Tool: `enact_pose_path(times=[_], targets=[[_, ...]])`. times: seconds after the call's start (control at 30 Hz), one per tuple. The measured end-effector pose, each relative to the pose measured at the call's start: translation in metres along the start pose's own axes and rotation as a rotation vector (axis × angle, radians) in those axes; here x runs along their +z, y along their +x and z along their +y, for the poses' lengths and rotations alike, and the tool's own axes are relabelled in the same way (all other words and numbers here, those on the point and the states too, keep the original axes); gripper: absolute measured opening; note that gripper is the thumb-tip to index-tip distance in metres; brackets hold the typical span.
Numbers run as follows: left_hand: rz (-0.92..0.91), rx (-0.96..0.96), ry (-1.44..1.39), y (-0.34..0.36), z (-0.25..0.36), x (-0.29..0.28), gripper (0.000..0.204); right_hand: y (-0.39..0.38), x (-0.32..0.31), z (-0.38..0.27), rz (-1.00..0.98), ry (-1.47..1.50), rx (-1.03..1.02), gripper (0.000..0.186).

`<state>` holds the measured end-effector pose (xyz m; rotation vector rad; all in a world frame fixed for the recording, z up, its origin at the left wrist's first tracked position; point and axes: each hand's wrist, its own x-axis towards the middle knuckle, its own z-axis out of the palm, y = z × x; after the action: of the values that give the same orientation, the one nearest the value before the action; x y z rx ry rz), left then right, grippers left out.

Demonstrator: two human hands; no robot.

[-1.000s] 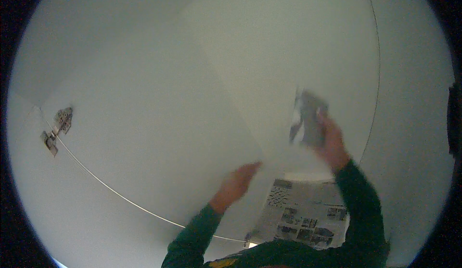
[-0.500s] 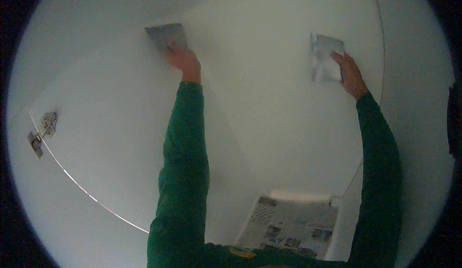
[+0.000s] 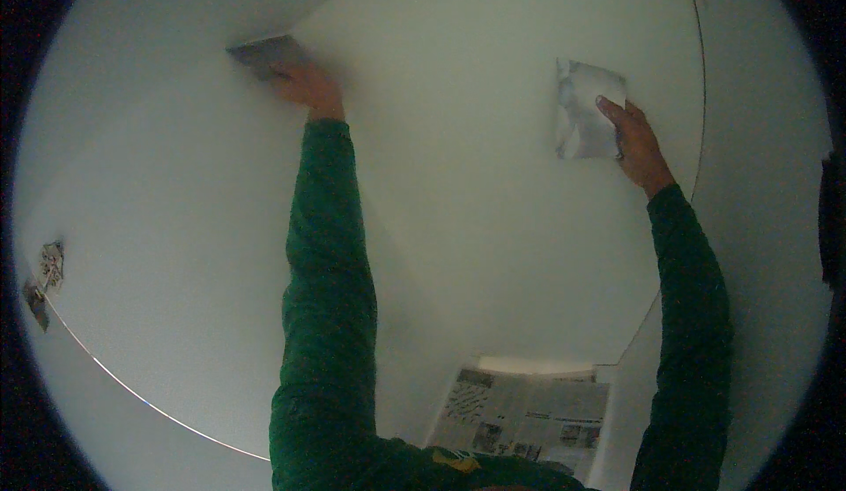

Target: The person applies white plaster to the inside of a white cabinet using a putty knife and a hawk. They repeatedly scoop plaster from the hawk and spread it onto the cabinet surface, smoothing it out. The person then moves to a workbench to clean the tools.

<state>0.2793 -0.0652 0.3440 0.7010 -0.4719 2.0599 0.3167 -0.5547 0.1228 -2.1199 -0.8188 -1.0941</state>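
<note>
Trowel blade (image 3: 263, 54), flat and grey, is pressed against the pale wall (image 3: 458, 191) high up near the corner where two wall faces meet, and the left hand (image 3: 304, 85) grips it from below with the fingers curled closed around its handle part; the handle itself is hidden by the hand. One such blade shows. The left arm, in a dark green sleeve (image 3: 326, 297), stretches straight up to it from the lower edge.

Off to the right, well apart from the blade, the right hand (image 3: 636, 143) holds one square grey board (image 3: 586, 110) smeared with whitish material. The fingers are wrapped over the board's right edge, the thumb side toward the wall, so the hand is closed on it; the board stands about upright, close to the wall, though whether it touches cannot be told. The right arm wears the same green sleeve, making two sleeved arms in view.

Beyond the hands, the wall is plain and off-white, with a thin dark line (image 3: 696, 94) curving down its right side and another thin line (image 3: 150, 403) bending across the lower left. At the far left rim sit two small dark patches (image 3: 44, 279) on the wall, too small to make out. Down at the bottom, between the arms, one spread of newspaper sheets (image 3: 529, 412) lies on the floor against the wall's foot.
</note>
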Motion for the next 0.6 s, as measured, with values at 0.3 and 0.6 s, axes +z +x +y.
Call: enact_pose_path(times=[0.3, 0.6], targets=[[0.047, -0.308, 0.18, -0.029, 0.01, 0.016, 0.032, -0.024, -0.036, -0.002, 0.008, 0.038, -0.017, 0.06], [-0.611, 0.441, 1.876, -0.033, -0.026, 0.021, 0.032, -0.026, -0.043, -0.005, 0.106, -0.184, -0.053, 0.057]])
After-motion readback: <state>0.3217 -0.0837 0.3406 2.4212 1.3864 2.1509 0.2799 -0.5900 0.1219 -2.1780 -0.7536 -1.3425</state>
